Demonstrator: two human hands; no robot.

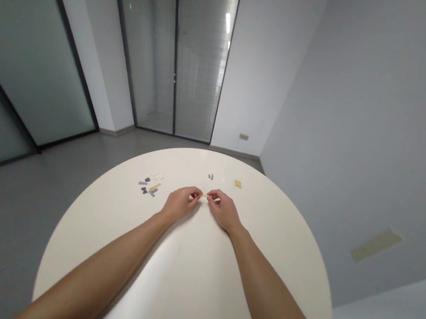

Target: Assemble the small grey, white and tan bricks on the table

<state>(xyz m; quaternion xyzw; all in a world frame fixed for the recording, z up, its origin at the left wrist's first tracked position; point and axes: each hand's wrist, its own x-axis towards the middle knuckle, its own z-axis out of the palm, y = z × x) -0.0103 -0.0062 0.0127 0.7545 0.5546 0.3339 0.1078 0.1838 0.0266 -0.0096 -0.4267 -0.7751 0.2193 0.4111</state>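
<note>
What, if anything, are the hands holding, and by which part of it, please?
The left hand and right hand pinch a small yellow strip between their fingertips, one at each end.

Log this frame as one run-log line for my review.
left hand, right hand: both pinch yellow strip | nearby: loose grey pieces, tan piece | surface: round white table

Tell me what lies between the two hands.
Head view: a small yellow strip, pinched by the left hand and right hand.
</note>
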